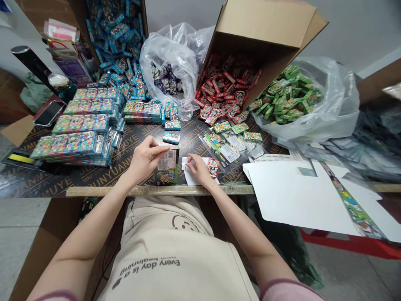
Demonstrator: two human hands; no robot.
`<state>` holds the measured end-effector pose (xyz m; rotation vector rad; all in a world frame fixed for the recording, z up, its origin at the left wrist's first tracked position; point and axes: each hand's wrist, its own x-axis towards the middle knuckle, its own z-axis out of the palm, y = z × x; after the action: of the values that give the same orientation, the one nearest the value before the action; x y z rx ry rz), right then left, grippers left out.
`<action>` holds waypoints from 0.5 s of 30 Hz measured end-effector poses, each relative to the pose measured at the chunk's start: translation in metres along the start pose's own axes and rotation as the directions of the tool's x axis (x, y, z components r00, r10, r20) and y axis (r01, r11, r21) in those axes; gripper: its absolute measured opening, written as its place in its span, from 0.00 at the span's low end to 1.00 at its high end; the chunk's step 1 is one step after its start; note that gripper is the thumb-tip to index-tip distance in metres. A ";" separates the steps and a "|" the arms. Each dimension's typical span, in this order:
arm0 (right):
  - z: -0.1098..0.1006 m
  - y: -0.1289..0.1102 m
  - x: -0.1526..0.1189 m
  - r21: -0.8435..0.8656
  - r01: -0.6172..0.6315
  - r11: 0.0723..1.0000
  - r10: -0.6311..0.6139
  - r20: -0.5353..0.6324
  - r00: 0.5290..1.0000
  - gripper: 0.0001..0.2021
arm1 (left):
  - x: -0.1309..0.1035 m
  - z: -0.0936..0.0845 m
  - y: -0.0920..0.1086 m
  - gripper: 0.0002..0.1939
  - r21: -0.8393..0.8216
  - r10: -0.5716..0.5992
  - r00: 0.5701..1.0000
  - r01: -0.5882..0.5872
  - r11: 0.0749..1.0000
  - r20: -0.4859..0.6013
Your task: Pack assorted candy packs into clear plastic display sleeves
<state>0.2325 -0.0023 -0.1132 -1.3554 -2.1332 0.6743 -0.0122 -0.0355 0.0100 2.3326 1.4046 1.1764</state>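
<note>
My left hand [144, 161] grips the upper edge of a small printed box [167, 173] that stands upright near the table's front edge. Dark and green print and a barcode panel show on the box. Just right of it, my right hand [198, 169] has thumb and fingers pinched together above a white sheet [191, 179]; a small white piece shows at the fingertips, but whether it is held is unclear. Beside that hand lies a small red packet [213, 167]. Behind the printed box are small blue packets [171, 137].
Stacks of wrapped packets [67, 144] fill the left. Across the back are a carton of red packets [225, 85], a bag of purple ones [167, 79] and a bag of green ones [290, 96]. Flat printed pouches [222, 146] lie right of centre; white card sheets [291, 188] overhang the front edge.
</note>
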 end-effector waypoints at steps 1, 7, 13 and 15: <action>0.000 -0.001 0.000 -0.033 -0.002 0.999 0.001 -0.015 1.000 0.09 | 0.001 0.000 -0.001 0.11 0.010 -0.005 1.000 0.005 1.000 0.005; -0.017 0.005 0.003 -0.274 -0.102 0.956 0.081 -0.087 0.993 0.23 | 0.002 0.006 -0.021 0.14 0.311 -0.192 0.981 0.188 0.932 -0.021; -0.033 0.022 -0.011 -0.278 -0.274 0.921 0.214 -0.228 0.950 0.31 | -0.010 0.069 -0.016 0.21 0.179 -0.251 0.939 0.212 0.961 0.236; -0.034 0.026 -0.017 -0.239 -0.309 0.920 0.255 -0.230 0.939 0.31 | -0.013 0.099 -0.007 0.22 0.082 -0.298 0.890 0.288 0.954 0.346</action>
<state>0.2784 -0.0039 -0.1076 -1.8249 -1.9415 0.3402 0.0492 -0.0190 -0.0669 2.1106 1.5677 0.6174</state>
